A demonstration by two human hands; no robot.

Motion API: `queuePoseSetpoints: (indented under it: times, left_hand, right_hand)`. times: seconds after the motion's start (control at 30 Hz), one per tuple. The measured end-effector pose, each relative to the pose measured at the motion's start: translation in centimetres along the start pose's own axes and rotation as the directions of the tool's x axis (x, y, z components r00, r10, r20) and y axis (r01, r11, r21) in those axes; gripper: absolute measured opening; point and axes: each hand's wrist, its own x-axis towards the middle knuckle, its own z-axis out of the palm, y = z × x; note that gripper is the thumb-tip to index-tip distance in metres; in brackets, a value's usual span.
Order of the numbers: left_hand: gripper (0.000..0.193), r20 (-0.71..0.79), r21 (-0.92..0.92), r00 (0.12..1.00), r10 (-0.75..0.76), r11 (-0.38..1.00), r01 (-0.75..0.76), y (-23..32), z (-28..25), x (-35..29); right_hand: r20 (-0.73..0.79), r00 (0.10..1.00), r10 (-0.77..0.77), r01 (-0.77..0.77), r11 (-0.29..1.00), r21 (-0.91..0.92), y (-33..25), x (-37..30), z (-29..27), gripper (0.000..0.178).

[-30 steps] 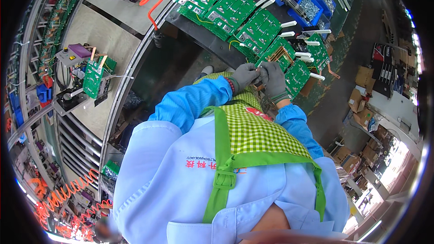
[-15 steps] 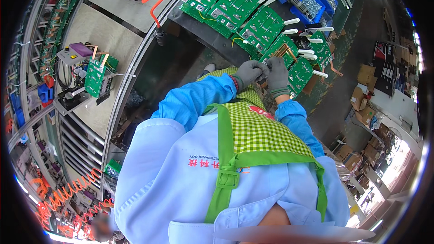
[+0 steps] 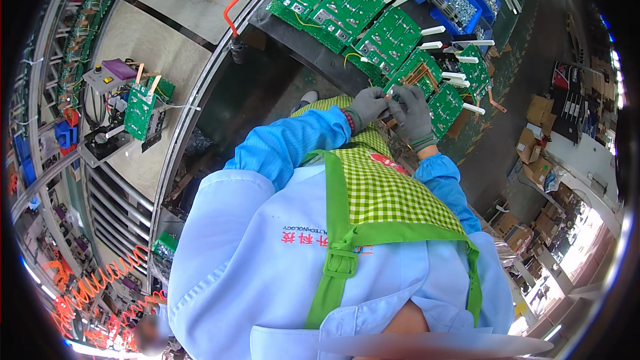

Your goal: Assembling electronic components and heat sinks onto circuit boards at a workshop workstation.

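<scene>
Left hand (image 3: pixel 368 107): grey-gloved, grip pinched together on something too small to tell, at the near edge of a green circuit board (image 3: pixel 427 90)
Right hand (image 3: pixel 415 115): grey-gloved, touching the left, fingers curled; whether they clamp anything I cannot tell
Circuit board: last but one in a row of boards (image 3: pixel 347 10) on the dark tabletop (image 3: pixel 300 47)
Beyond: blue parts bins (image 3: pixel 460 3)

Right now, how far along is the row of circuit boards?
The green circuit boards farther up the bench edge lie in a row, white parts sticking out at their sides. In hand: the left hand and right hand, both gloved, meet at the nearest board. Whether any board is finished cannot be told.
</scene>
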Motion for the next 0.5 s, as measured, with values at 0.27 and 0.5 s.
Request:
queuePoseSetpoints:
  times: [0.27, 0.5]
  left_hand:
    - [0.023, 0.169, 0.016, 0.979, -0.115, 0.993, 0.114, 1.4, -2.6, 0.3]
    - [0.030, 0.069, -0.372, 0.982, -0.175, 0.909, 0.188, 1.2, -9.4, 0.3]
  right_hand:
    - [0.014, 0.997, -0.077, 0.077, 0.997, 0.001, 0.0, 0.1, -2.1, 0.017]
    - [-0.054, 0.969, 0.243, -0.246, 0.903, -0.353, 5.2, 2.1, -5.2, 0.021]
